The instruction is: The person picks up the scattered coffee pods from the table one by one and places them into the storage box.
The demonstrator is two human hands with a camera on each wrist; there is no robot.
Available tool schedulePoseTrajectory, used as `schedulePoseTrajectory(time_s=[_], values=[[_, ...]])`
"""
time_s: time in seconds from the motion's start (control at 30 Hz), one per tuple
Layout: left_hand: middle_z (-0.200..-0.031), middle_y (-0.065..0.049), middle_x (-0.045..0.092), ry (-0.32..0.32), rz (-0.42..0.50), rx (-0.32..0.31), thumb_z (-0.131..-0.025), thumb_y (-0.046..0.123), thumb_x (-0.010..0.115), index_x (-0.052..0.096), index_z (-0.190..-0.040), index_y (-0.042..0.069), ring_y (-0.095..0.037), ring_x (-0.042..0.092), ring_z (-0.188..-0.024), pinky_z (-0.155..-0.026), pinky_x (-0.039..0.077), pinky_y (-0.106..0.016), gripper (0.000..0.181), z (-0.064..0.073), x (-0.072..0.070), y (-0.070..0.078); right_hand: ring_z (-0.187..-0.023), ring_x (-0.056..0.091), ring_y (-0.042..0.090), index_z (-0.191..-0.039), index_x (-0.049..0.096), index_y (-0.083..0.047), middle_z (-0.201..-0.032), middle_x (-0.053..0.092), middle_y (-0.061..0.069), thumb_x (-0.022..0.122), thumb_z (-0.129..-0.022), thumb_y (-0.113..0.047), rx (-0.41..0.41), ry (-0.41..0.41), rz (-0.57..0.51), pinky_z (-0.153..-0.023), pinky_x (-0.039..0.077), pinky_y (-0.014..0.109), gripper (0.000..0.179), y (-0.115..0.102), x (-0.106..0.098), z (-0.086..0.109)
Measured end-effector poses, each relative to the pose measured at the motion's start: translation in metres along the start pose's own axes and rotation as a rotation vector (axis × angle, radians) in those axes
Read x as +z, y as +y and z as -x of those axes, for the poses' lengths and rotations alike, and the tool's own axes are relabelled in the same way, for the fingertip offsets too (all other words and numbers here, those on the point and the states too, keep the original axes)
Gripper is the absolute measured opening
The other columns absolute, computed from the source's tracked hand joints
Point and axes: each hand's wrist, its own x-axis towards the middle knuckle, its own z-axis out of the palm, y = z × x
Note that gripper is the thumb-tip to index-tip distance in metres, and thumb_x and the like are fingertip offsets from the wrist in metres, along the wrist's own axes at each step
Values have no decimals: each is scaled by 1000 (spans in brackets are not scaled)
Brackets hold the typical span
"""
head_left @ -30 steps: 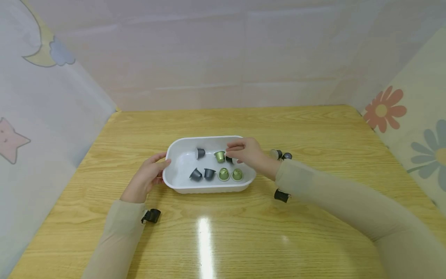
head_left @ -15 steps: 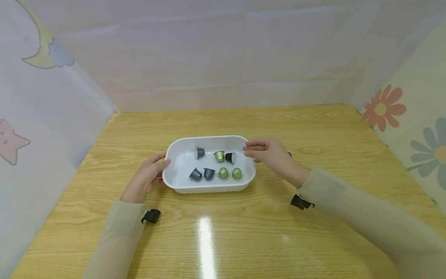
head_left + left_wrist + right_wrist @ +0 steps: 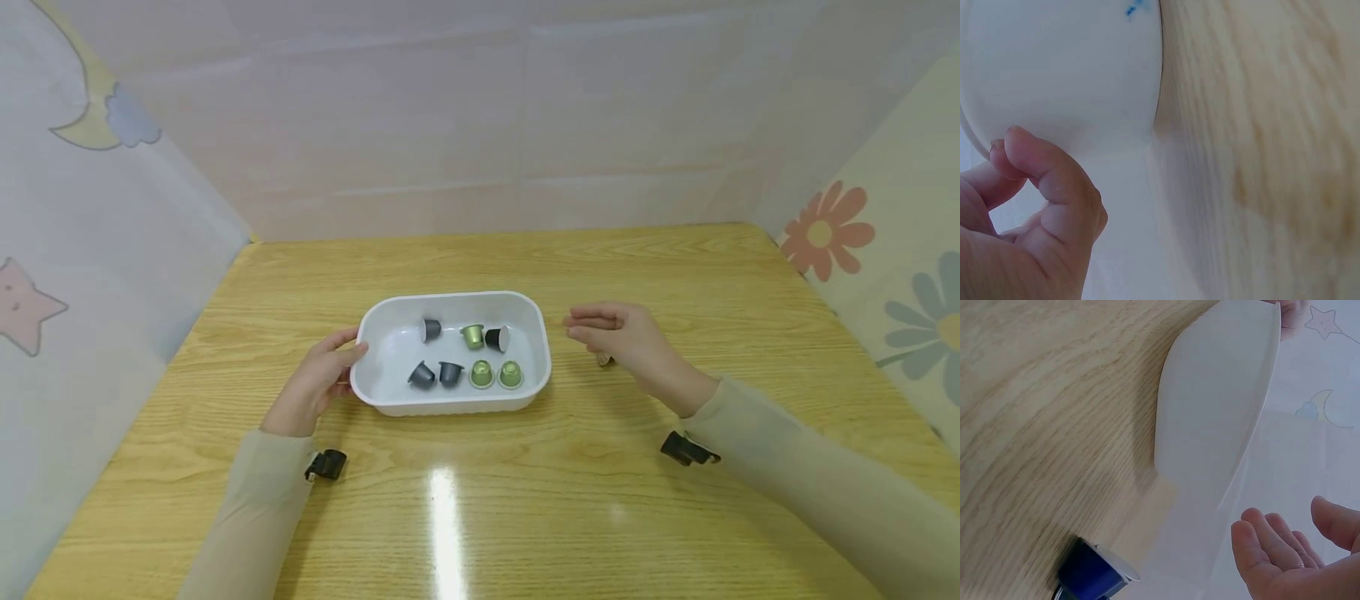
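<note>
My left hand [image 3: 318, 379] grips the left end of a white oblong tray [image 3: 450, 407], thumb over the rim and fingers against the outside wall. The left wrist view shows these bent fingers [image 3: 1054, 181] at the tray's rim. Inside the tray lie dark grey coffee capsules [image 3: 422, 376], green capsules [image 3: 482, 374] and a black capsule [image 3: 493, 338] on its side. My right hand [image 3: 630, 342] hovers right of the tray, holding nothing, thumb apart from the fingers in the right wrist view. Below it, a dark blue capsule [image 3: 1088, 572] lies on the table, mostly hidden by the hand in the head view.
The wooden table [image 3: 525, 517] runs to a pale curtain [image 3: 390, 117] at the back. Printed side curtains [image 3: 900, 242] border it left and right. Black wrist cameras [image 3: 326, 464] sit at both cuffs. A second dark piece touches the blue capsule at the right wrist view's bottom edge.
My right hand has moved right, from over the tray's right end to above the table beside it, uncovering the black capsule. My left hand and the tray have stayed in place.
</note>
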Motion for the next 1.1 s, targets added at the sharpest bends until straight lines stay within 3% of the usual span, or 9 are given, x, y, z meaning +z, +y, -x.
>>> schedulePoseTrajectory(time_s=[0.17,0.4,0.8,1.1], values=[[-86,-1,61,-7,-3,3,-103,20,49,29,-152,5,-8,57,-63,-54,48,-23,55,0,0,0,-107,61,10,-137,49,6,-132,56,22,63,-97,-18,-29,28,37,-90,49,24,49,5,-7,5],[-84,1,61,3,0,-7,-103,20,49,30,-152,5,-7,55,-62,-54,46,-22,54,0,0,0,-121,55,30,-140,47,3,-134,55,20,61,-98,-18,-59,62,138,-93,46,21,49,13,-16,11],[-82,0,60,10,-1,-12,-103,19,49,31,-151,5,-7,55,-60,-53,47,-22,53,-1,0,0,-125,50,36,-140,48,3,-137,52,22,60,-99,-23,-79,140,242,-98,45,41,50,29,-30,14],[-83,0,61,11,-4,-15,-103,20,50,30,-152,5,-8,57,-62,-54,48,-23,55,-1,0,0,-137,31,43,-145,39,6,-147,36,27,61,-98,-14,-57,77,276,-106,33,52,56,40,-39,8]])
